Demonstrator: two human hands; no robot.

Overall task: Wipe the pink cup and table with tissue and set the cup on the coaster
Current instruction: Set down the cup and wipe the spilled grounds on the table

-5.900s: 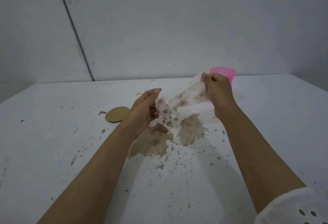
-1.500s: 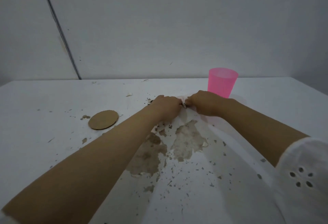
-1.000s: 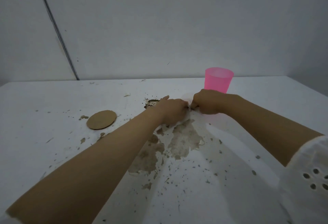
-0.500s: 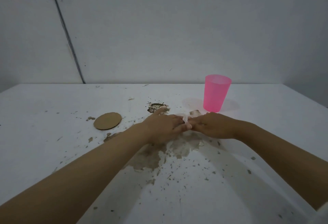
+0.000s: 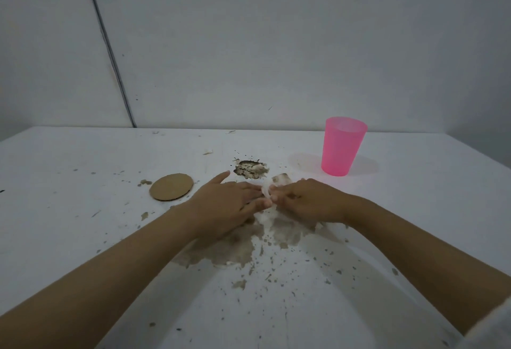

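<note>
While both my hands lie low over the white tabletop (image 5: 83,171), the tissue (image 5: 266,192) shows only as a small white fold between them. My left hand (image 5: 225,204) lies nearly flat, fingers stretched toward the right, thumb pointing away from me; its fingertips touch the tissue, but I cannot tell whether that grip has closed on it. My right hand (image 5: 307,202) is curled, its grip pinched on the tissue's edge, fingertips meeting those of the left. Under and just before my hands spreads a brown wet stain (image 5: 235,246), with dark specks scattered toward me. A smaller brown patch (image 5: 251,169) sits just beyond my left hand. My pink cup (image 5: 341,146) stands upright on the tabletop, beyond and to the right of my right hand, apart from it. My round brown coaster (image 5: 171,190) lies flat just left of my left hand, well apart from the cup.
</note>
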